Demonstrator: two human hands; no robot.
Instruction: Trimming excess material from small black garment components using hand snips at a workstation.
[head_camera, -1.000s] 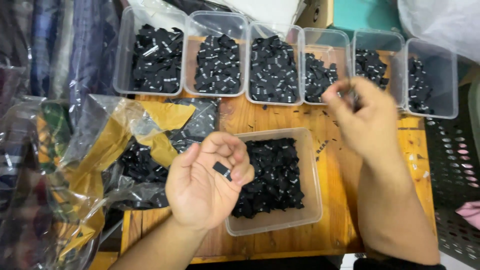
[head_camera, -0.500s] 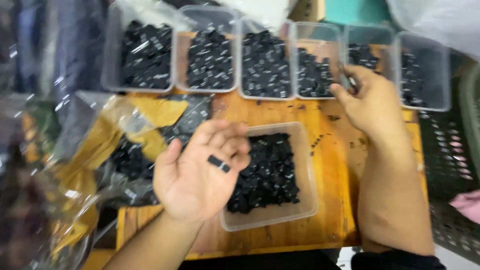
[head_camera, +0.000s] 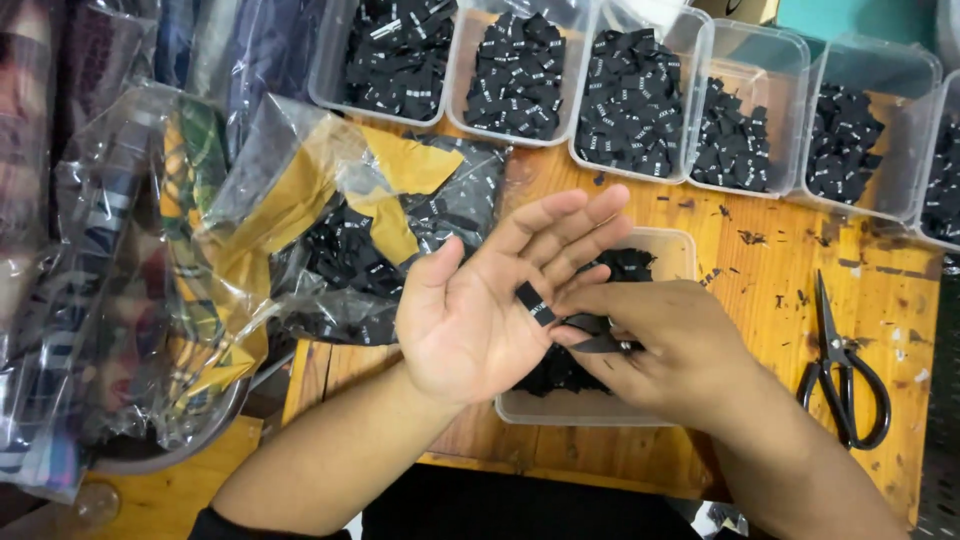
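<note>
Over the wooden surface (head_camera: 760, 290) we see the left hand (head_camera: 480, 310) spread flat, palm up, with a small black fabric label (head_camera: 535, 303) lying across the base of its fingers, while the right hand (head_camera: 650, 350) pinches another black label (head_camera: 598, 342) between thumb and fingertips just beside that palm. Both hands hang above a clear tub (head_camera: 680, 250) of black labels; behind it we note a row of similar tubs (head_camera: 745, 110), crumpled plastic bags (head_camera: 300, 200) to the left and black scissors (head_camera: 845, 370) to the right.
</note>
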